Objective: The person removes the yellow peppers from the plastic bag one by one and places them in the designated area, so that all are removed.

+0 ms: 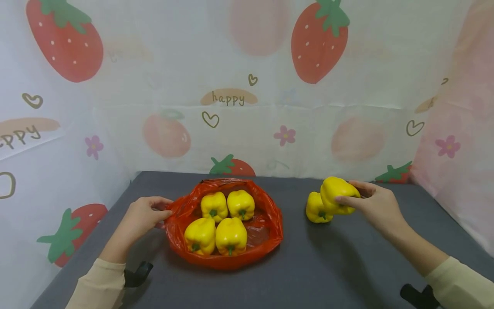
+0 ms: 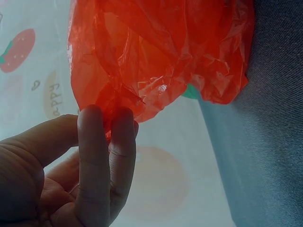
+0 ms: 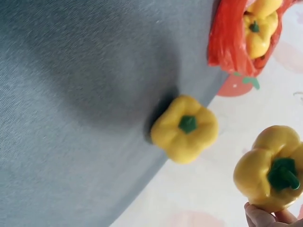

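A red plastic bag (image 1: 224,262) lies with its mouth spread wide on the grey table, several yellow bell peppers (image 1: 231,236) inside it. At the bag's left side my left hand (image 1: 144,214) pinches the rim; in the left wrist view the fingertips (image 2: 90,116) meet on the crumpled red plastic. My right hand (image 1: 376,204) holds another yellow bell pepper (image 1: 336,193) between thumb and fingers, raised above the table. One more yellow pepper (image 1: 317,209) stands on the table just left of the held one, which partly covers it. Its green stem (image 3: 187,124) shows in the right wrist view.
A dark grey cloth (image 1: 293,274) covers the table. Behind it and at both sides hang white curtains (image 1: 247,137) printed with strawberries, hearts and flowers. Black straps or mounts (image 1: 139,274) stick out by both wrists.
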A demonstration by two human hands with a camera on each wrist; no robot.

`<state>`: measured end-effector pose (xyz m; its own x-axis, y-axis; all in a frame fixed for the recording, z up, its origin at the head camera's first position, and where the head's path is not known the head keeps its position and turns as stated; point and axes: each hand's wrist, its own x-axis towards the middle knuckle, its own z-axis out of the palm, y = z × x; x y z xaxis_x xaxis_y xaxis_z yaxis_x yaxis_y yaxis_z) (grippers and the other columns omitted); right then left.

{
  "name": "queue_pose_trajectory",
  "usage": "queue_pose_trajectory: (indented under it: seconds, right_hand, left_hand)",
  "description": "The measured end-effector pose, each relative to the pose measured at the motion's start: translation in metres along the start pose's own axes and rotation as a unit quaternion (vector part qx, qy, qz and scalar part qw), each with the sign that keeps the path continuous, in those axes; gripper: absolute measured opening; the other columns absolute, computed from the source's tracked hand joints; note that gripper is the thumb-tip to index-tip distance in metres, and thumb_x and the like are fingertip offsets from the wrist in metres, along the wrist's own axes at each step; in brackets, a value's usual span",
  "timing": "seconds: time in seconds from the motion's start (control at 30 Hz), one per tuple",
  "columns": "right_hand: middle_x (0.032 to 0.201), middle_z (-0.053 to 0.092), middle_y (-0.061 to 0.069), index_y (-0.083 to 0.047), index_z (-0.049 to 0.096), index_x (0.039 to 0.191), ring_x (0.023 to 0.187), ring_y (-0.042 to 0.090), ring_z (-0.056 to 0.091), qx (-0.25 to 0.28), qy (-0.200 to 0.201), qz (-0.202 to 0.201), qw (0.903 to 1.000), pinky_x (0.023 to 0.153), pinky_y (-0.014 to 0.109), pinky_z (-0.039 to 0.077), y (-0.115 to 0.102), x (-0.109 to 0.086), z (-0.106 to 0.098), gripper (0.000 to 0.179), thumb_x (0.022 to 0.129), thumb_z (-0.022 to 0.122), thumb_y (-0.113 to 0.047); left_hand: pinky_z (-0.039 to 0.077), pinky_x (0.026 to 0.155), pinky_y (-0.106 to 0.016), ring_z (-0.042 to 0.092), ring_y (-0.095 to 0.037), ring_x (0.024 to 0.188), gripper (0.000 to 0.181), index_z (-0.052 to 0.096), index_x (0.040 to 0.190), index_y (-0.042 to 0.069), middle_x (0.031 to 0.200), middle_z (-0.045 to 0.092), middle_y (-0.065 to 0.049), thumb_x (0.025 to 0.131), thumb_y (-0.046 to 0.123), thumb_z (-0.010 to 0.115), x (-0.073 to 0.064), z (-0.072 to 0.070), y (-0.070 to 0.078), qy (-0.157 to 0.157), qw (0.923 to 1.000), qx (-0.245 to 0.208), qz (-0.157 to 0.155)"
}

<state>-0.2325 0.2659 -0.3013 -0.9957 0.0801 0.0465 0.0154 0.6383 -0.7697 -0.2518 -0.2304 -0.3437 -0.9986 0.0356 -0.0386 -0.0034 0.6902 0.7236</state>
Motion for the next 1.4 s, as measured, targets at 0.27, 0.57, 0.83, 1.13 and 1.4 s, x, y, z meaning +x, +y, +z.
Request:
queue_pose_trajectory:
  seconds: [0.27,0.57,0.83,1.13,1.4]
  right_hand:
    - [0.151,0.045,0.024,-0.006,0.041,0.151,0.123,0.036,0.049,-0.005,0.009,0.022,0.9997,0.087,0.036,0.048,0.018,0.006,-0.011,0.091,0.085,0.067,-0.062]
    - [0.15,0.043,0.03,-0.002,0.037,0.152,0.119,0.038,0.048,-0.031,0.02,0.028,0.9989,0.081,0.033,0.044,0.043,0.014,-0.022,0.091,0.088,0.064,-0.061]
    - [0.15,0.04,0.033,0.001,0.035,0.152,0.121,0.042,0.046,-0.04,0.016,0.032,0.9986,0.085,0.042,0.044,0.054,0.023,-0.023,0.09,0.09,0.062,-0.06]
    - [0.151,0.038,0.034,0.005,0.034,0.151,0.126,0.046,0.044,-0.022,0.035,0.047,0.998,0.094,0.054,0.044,0.068,0.033,-0.02,0.092,0.091,0.061,-0.059]
    - [0.152,0.035,0.034,0.004,0.033,0.151,0.13,0.048,0.041,-0.019,0.035,0.056,0.9977,0.1,0.061,0.042,0.079,0.044,-0.018,0.093,0.09,0.061,-0.06]
  left_hand:
    - [0.063,0.076,-0.038,0.068,-0.014,0.072,0.04,0.063,0.127,-0.003,0.117,0.069,-0.024,0.094,0.019,0.067,0.001,-0.001,-0.001,0.001,1.0,-0.003,0.004]
    - [0.063,0.076,-0.039,0.069,-0.014,0.073,0.039,0.063,0.127,-0.003,0.116,0.069,-0.024,0.094,0.018,0.066,0.001,0.0,-0.002,0.002,0.9999,-0.007,0.01]
    - [0.063,0.076,-0.038,0.069,-0.014,0.074,0.038,0.064,0.127,-0.002,0.116,0.069,-0.023,0.094,0.018,0.066,0.001,0.0,-0.002,0.003,0.9999,-0.012,0.008]
    - [0.063,0.076,-0.039,0.07,-0.015,0.074,0.038,0.064,0.126,-0.002,0.114,0.07,-0.023,0.094,0.018,0.066,0.001,0.0,-0.004,0.008,0.9998,-0.015,0.011]
    - [0.063,0.077,-0.039,0.07,-0.015,0.075,0.037,0.065,0.126,-0.001,0.116,0.069,-0.022,0.094,0.019,0.066,0.002,0.0,-0.004,0.008,0.9998,-0.015,0.01]
